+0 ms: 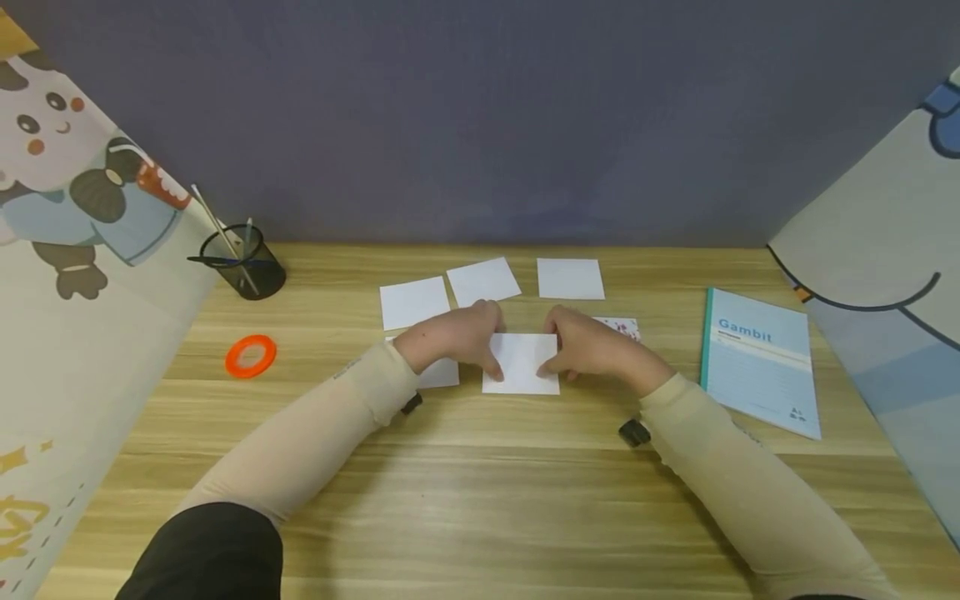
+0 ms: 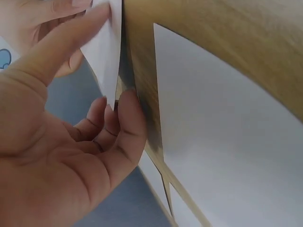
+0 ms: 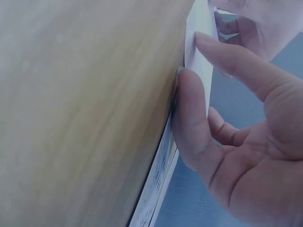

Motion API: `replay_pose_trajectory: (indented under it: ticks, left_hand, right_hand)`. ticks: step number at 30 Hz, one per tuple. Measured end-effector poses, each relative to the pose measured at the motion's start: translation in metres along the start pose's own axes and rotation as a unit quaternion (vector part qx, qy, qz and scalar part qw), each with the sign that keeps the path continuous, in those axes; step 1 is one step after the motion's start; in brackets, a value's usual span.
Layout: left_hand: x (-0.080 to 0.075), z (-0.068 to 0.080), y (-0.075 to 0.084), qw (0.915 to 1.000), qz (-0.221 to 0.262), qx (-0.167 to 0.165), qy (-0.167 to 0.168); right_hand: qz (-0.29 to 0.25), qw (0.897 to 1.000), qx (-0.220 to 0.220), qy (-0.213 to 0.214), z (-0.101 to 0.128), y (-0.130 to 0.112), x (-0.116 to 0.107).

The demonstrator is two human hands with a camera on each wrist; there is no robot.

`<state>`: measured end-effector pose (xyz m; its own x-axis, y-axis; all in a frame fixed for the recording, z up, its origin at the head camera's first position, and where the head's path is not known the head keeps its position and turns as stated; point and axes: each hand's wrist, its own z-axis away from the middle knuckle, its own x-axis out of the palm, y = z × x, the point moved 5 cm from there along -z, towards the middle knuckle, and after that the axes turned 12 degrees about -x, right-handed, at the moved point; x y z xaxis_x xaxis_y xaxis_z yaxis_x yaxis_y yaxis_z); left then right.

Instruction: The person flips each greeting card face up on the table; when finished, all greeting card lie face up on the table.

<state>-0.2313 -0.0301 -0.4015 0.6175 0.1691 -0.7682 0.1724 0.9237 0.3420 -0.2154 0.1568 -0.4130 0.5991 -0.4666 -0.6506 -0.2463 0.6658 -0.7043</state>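
Wood-grain laminate covered the surface (image 1: 480,500), which ran back to a plain grey-blue wall (image 1: 480,108). Cartoon-printed panels closed it in on both sides, the left panel (image 1: 67,250) showing a round-faced animal figure, the right panel (image 1: 885,250) pale with blue shapes.

At the middle lay a white paper square (image 1: 521,364). The left hand (image 1: 453,335) pinched its left edge between thumb and fingers, and the right hand (image 1: 588,346) pinched its right edge the same way; the wrist views showed the edges lifted slightly off the wood. Three more white squares (image 1: 491,281) sat in a row just behind the hands, another white sheet (image 1: 438,373) lay partly under the left wrist, and a patterned sheet (image 1: 621,327) peeked out behind the right hand.

A pale blue notebook (image 1: 759,360) lay well to the right, its cover reading "Gambit"; the smaller print was too fine to read. A black mesh pen cup (image 1: 242,262) stood at the back left, an orange tape ring (image 1: 251,356) near it.
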Motion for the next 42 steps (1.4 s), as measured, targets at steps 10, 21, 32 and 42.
replay_pose_trajectory:
  ticks: [10,21,32,42]
  left_hand:
    - [-0.001,-0.007,-0.013,0.9980,0.060,-0.015,-0.015]
    - [0.003,-0.009,-0.022,0.9771,0.202,-0.036,-0.058]
    - [0.005,-0.012,-0.025,0.9644,0.255,-0.040,-0.059]
    - [0.003,-0.009,-0.022,0.9578,0.280,-0.028,-0.057]
  right_hand:
    - [0.013,1.000,0.020,0.012,0.005,0.001,0.001]
    - [0.001,0.999,0.025,0.042,0.006,0.005,-0.001]
    - [-0.004,0.998,0.015,0.053,0.005,0.005,-0.001]
    - [-0.015,0.998,0.014,0.055,0.006,0.006,-0.002]
